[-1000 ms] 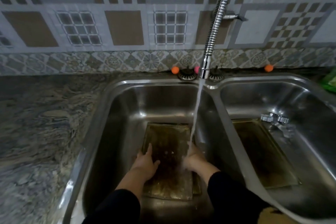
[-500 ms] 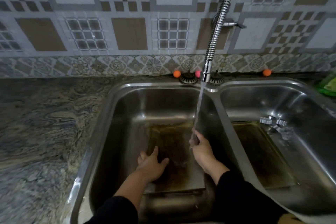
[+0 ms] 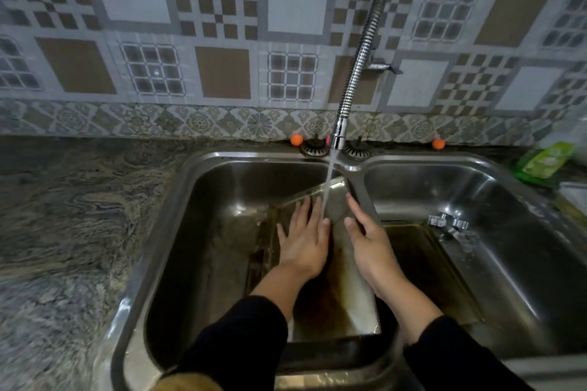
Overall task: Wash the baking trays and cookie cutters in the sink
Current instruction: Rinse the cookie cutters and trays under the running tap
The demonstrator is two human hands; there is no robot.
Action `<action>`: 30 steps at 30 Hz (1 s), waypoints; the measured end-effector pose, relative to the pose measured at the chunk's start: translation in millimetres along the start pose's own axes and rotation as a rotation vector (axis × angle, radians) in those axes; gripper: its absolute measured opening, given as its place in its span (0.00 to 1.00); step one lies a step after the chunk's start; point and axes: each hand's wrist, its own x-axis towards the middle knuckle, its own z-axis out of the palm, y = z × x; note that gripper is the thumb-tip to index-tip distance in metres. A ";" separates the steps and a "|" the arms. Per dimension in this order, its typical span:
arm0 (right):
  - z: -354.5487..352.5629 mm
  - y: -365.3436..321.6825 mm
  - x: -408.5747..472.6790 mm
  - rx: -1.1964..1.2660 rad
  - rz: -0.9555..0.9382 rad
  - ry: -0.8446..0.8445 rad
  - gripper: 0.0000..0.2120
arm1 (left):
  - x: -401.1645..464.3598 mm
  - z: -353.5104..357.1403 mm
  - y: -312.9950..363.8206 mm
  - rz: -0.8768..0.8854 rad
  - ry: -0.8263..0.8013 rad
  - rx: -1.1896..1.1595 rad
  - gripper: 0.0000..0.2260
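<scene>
1. Water is running from the ribbed chrome flexible tap [image 3: 362, 51] onto a stained rectangular metal baking tray [image 3: 346, 276], which is leaning tilted in the left basin of the stainless steel double sink [image 3: 203, 168], its far end raised under the stream.
2. The left hand [image 3: 303, 241] is lying flat on the tray's face, fingers straight and together, holding nothing.
3. The right hand [image 3: 371, 247] is gripping the tray's right rim, thumb curling over the edge.
4. A second brownish baking tray [image 3: 422, 267] is lying flat in the right basin beside small metal cookie cutters [image 3: 448, 221].
5. The tray is looking stiff, thin, light and slippery when wet, so its raised rims are probably offering the surest hold.
</scene>
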 end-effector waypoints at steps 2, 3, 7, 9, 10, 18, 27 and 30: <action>-6.2 -3.3 -1.5 0.041 -0.023 0.034 0.21 | 7.9 -7.3 -4.9 0.025 0.063 0.034 0.22; -8.9 -3.7 -1.3 0.058 -0.032 0.048 0.21 | 9.4 -10.1 -8.7 0.011 0.103 0.054 0.23; -8.0 -2.3 1.4 0.103 -0.033 0.074 0.21 | -3.2 -11.6 -21.3 -0.005 0.080 0.143 0.26; -3.4 -2.4 4.3 0.118 -0.024 0.129 0.21 | -18.3 -8.5 -23.9 0.084 0.034 0.212 0.26; -2.1 -3.2 6.0 0.131 -0.022 0.150 0.21 | -25.4 -7.5 -26.2 0.116 0.023 0.265 0.25; 2.5 -16.5 12.4 0.177 -0.071 0.053 0.22 | -38.8 -42.9 -34.6 0.141 0.486 0.063 0.29; -0.7 -14.2 15.5 0.105 -0.127 0.014 0.21 | -23.4 -66.7 -44.3 -0.105 0.376 -0.549 0.25; -3.8 -8.9 18.6 -0.412 -0.206 -0.015 0.23 | -25.9 -64.0 -35.6 -0.081 0.439 -0.682 0.22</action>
